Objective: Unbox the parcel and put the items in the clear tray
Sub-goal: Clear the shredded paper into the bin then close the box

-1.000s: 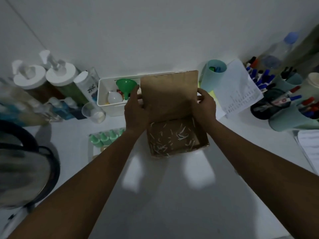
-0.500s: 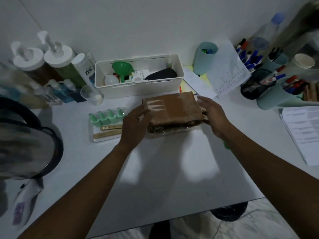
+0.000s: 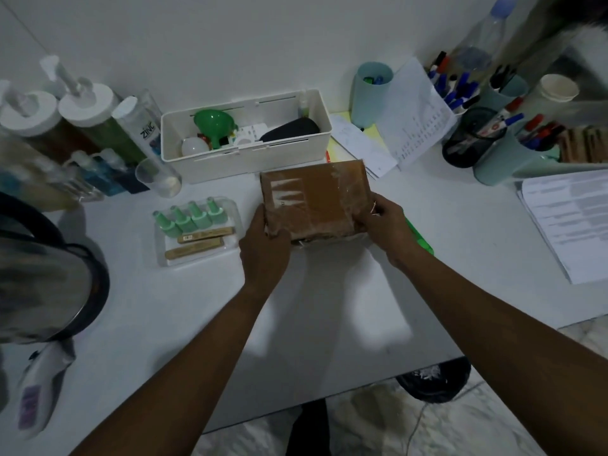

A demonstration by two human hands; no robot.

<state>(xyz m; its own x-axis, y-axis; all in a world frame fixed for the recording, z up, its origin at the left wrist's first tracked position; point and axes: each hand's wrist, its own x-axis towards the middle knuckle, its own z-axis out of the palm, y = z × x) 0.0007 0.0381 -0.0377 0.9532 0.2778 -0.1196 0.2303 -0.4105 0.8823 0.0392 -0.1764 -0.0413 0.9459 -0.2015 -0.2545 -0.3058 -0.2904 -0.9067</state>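
The brown cardboard parcel box (image 3: 316, 195), its lid down and streaked with clear tape, rests on the white table (image 3: 329, 307) in the middle. My left hand (image 3: 265, 245) grips its near left corner. My right hand (image 3: 383, 222) holds its near right corner. The clear tray (image 3: 233, 225) lies just left of the box and holds several small green-capped bottles (image 3: 190, 217) and two tan flat packets (image 3: 197, 245).
A white bin (image 3: 319, 133) with a green funnel and a bulb stands behind the box. Pump bottles and a plastic cup are at far left, a dark round object at the left edge. Papers and pen cups fill the right side. A green item (image 3: 419, 238) lies under my right wrist.
The lid stood open a second ago with paper shreds showing inside; it has been folded down. Both hands slid from the lid's sides to the box's near corners. The view tilted down.
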